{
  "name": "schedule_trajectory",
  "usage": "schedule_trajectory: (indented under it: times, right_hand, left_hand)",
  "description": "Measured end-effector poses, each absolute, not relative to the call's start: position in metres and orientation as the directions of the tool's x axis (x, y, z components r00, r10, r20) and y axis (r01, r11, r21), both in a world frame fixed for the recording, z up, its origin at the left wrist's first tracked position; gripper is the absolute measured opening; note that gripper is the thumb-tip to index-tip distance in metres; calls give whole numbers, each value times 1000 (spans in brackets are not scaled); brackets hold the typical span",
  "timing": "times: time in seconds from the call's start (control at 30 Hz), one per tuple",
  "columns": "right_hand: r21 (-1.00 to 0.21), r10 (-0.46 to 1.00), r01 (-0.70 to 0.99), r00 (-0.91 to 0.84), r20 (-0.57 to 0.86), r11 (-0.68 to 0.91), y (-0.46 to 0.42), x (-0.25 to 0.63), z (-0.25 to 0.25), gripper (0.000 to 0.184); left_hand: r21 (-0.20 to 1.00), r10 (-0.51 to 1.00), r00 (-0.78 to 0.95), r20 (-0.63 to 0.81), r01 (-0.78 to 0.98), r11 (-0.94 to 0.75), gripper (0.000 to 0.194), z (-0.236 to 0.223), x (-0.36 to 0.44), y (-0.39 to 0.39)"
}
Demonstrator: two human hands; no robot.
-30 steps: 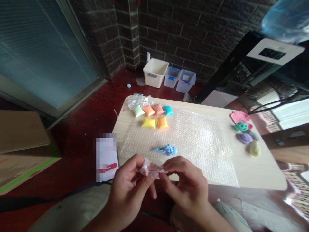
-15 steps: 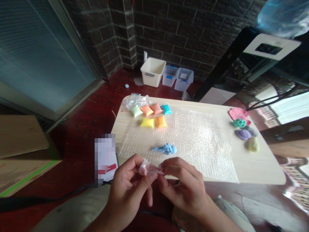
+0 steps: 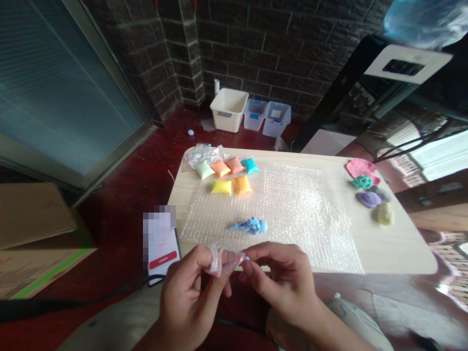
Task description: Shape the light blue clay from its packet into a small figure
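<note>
My left hand [image 3: 192, 287] is closed on a crumpled clear plastic wrapper [image 3: 216, 261] at the table's near edge. Thumb and index finger of my right hand [image 3: 280, 278] pinch a small light-blue bit [image 3: 247, 259], possibly clay, at the wrapper's right end. Whether the bit is still joined to the wrapper I cannot tell. Just beyond my hands, a blue clay figure [image 3: 252, 225] with a round head and a textured body lies on the bubble wrap [image 3: 292, 209].
Several coloured packets, among them a yellow one [image 3: 221, 186], sit at the table's back left beside a clear bag [image 3: 204, 155]. Clay pieces, including a pink one [image 3: 360, 168] and a purple one [image 3: 368, 199], lie at the right. A phone-like screen [image 3: 163, 243] is left of the table.
My right fingertips have shifted slightly, and a light-blue bit now shows between them. The wrapper is stretched out more over my left fingers. The view has moved a little.
</note>
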State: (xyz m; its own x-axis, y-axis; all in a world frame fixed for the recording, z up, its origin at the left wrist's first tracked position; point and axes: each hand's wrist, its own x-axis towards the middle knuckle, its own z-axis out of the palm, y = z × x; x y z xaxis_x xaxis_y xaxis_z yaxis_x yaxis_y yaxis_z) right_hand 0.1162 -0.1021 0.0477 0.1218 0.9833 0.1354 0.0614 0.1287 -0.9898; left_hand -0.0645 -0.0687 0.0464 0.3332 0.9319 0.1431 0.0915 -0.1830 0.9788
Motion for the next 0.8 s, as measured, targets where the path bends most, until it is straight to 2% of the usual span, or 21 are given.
schedule_trajectory:
  times: [0.1, 0.2, 0.33, 0.4, 0.47, 0.53, 0.63, 0.7, 0.8]
  right_hand:
    - [-999, 996, -1, 87, 36, 36, -102, 118, 49, 11]
    - [-997, 997, 66, 74, 38, 33, -100, 120, 51, 10]
    - [-965, 984, 242, 121, 134, 102, -98, 120, 52, 7]
    - [-961, 981, 260, 143, 131, 90, -98, 119, 51, 5]
    - [-986, 988, 163, 146, 59, 35, -98, 119, 50, 5]
    - [-998, 992, -36, 109, -58, -54, -97, 119, 47, 9]
    - [-919, 977, -335, -15, -215, -207, -96, 121, 43, 17]
    - [-843, 963, -467, -94, -253, -267, -95, 123, 41, 21]
    - [-772, 962, -575, -144, -232, -272, -94, 124, 39, 21]
  left_hand:
    - [856, 849, 391, 356, 229, -464, 20, 45, -69, -65]
    - [693, 739, 445, 506, 301, -655, 28, 46, -71, -60]
    - [539, 637, 491, 594, 345, -768, 32, 47, -70, -57]
    - [503, 615, 504, 606, 356, -787, 33, 46, -69, -58]
    - [493, 604, 512, 610, 352, -796, 34, 45, -69, -58]
    - [505, 610, 507, 609, 346, -791, 34, 45, -69, -58]
    - [543, 630, 486, 606, 326, -774, 36, 46, -70, -59]
    - [579, 648, 474, 596, 306, -756, 37, 45, -71, -60]
    - [636, 693, 453, 560, 301, -711, 36, 42, -73, -63]
